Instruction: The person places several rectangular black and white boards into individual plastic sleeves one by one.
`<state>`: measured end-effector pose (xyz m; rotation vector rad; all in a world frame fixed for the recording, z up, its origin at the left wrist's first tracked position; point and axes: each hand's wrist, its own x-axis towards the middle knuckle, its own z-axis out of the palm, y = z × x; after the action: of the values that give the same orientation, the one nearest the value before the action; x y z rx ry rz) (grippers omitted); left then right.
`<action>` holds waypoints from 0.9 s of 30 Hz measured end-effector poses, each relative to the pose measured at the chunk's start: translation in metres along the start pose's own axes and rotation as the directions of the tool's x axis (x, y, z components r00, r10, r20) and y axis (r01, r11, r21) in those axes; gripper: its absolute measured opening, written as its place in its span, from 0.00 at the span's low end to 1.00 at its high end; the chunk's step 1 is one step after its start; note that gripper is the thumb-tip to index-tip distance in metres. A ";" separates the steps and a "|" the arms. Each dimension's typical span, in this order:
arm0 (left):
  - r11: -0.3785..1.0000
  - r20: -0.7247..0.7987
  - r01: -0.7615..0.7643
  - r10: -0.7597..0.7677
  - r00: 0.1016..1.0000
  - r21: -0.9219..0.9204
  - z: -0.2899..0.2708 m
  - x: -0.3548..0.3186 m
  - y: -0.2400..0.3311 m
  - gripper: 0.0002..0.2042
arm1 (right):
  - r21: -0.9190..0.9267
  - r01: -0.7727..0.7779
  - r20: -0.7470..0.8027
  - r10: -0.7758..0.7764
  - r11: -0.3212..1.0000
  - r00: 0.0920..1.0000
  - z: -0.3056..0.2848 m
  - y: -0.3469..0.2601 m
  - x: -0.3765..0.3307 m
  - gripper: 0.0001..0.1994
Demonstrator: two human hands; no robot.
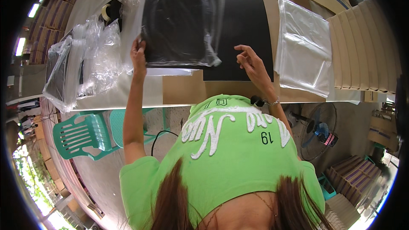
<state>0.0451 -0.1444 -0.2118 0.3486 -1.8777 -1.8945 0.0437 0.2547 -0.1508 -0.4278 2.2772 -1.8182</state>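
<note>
My left hand (138, 56) pinches the lower left edge of a clear plastic bag (214, 55) with a black sheet (177, 21) inside it. The bag's right side looks slightly blurred. Under and beside it, a larger flat black sheet (247, 30) lies on the table. Over the right part of that larger sheet hovers my right hand (252, 63), its index finger stretched out to the left and the other fingers loosely bent, with nothing seen in it. A stack of clear plastic bags (303, 44) lies to the right of my right hand.
Bagged items in clear plastic (91, 55) are heaped at the table's left, below a tape roll (106, 12). A row of brown cardboard (364, 49) stands at the right. Green chairs (83, 134) and a fan (317, 130) stand beyond the table's near edge.
</note>
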 end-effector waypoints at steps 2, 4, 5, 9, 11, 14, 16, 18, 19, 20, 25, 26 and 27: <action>0.991 -0.057 0.071 -0.064 0.996 0.116 -0.020 0.005 -0.001 0.18 | -0.073 -0.035 -0.034 0.033 0.997 0.999 -0.016 0.015 -0.007 0.09; 0.949 -0.090 0.091 -0.067 0.994 0.302 -0.046 0.011 -0.007 0.19 | -0.178 -0.075 -0.077 0.062 0.981 0.995 -0.033 0.020 -0.016 0.08; 0.901 -0.088 0.072 -0.038 0.995 0.428 -0.066 0.010 -0.018 0.20 | -0.226 -0.093 -0.093 0.073 0.970 0.993 -0.040 0.023 -0.020 0.07; 0.404 -0.103 0.063 0.079 0.992 0.913 -0.075 0.007 -0.026 0.21 | -0.218 -0.113 -0.199 0.069 0.969 0.978 -0.066 0.046 -0.034 0.08; 0.247 -0.033 -0.014 0.184 0.982 0.969 -0.041 0.005 -0.016 0.23 | -0.265 -0.148 -0.248 0.081 0.953 0.965 -0.073 0.052 -0.037 0.07; 0.313 0.144 -0.211 0.223 0.964 0.926 0.033 0.002 0.002 0.30 | -0.333 -0.100 -0.292 -0.002 0.937 0.956 -0.071 0.062 -0.034 0.05; 0.325 0.239 -0.301 0.216 0.947 0.897 0.080 -0.002 0.003 0.35 | -0.387 -0.066 -0.298 -0.057 0.920 0.953 -0.068 0.062 -0.029 0.04; 0.237 0.256 -0.282 0.135 0.957 0.929 0.117 -0.013 -0.003 0.37 | -0.445 -0.065 -0.290 -0.075 0.893 0.954 -0.063 0.059 -0.024 0.04; 0.208 0.297 -0.319 0.130 0.946 0.925 0.130 -0.018 -0.009 0.37 | -0.448 -0.062 -0.292 -0.081 0.892 0.953 -0.061 0.058 -0.023 0.03; 0.179 0.335 -0.353 0.125 0.934 0.918 0.140 -0.022 -0.016 0.37 | -0.451 -0.057 -0.293 -0.088 0.891 0.952 -0.060 0.057 -0.023 0.03; 0.175 0.477 -0.484 0.086 0.875 0.857 0.138 -0.025 -0.026 0.32 | -0.441 -0.057 -0.322 -0.099 0.896 0.942 -0.060 0.057 -0.027 0.03; 0.184 0.496 -0.503 0.085 0.864 0.845 0.133 -0.025 -0.026 0.32 | -0.435 -0.056 -0.331 -0.101 0.899 0.938 -0.060 0.058 -0.028 0.04; 0.193 0.515 -0.521 0.084 0.853 0.832 0.127 -0.024 -0.026 0.31 | -0.428 -0.056 -0.339 -0.103 0.902 0.935 -0.061 0.058 -0.029 0.04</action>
<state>0.0016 -0.0220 -0.2353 -0.0933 -2.9155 -0.2457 0.0449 0.3320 -0.1944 -0.1966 2.9534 -1.4812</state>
